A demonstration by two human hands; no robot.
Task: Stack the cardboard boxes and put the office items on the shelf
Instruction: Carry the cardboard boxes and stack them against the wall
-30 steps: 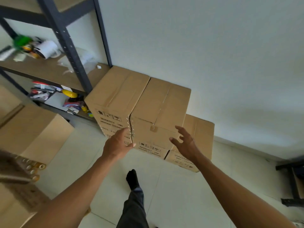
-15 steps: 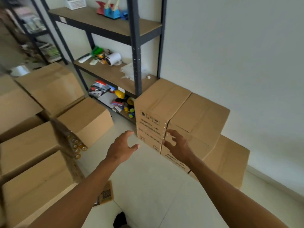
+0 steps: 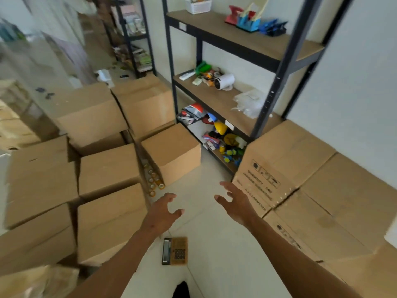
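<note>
Head view: both hands hover over pale floor tiles, holding nothing. The left hand (image 3: pixel 164 212) has loosely spread, slightly curled fingers; the right hand (image 3: pixel 235 202) is spread wide, just beside the stacked brown cardboard boxes (image 3: pixel 285 160) against the wall. More loose brown cardboard boxes (image 3: pixel 109 168) crowd the left. This looks like a pause between boxes; the next move likely calls for reaching left. A tan calculator (image 3: pixel 175 251) lies in the narrow floor aisle below the black metal shelf (image 3: pixel 245 43).
</note>
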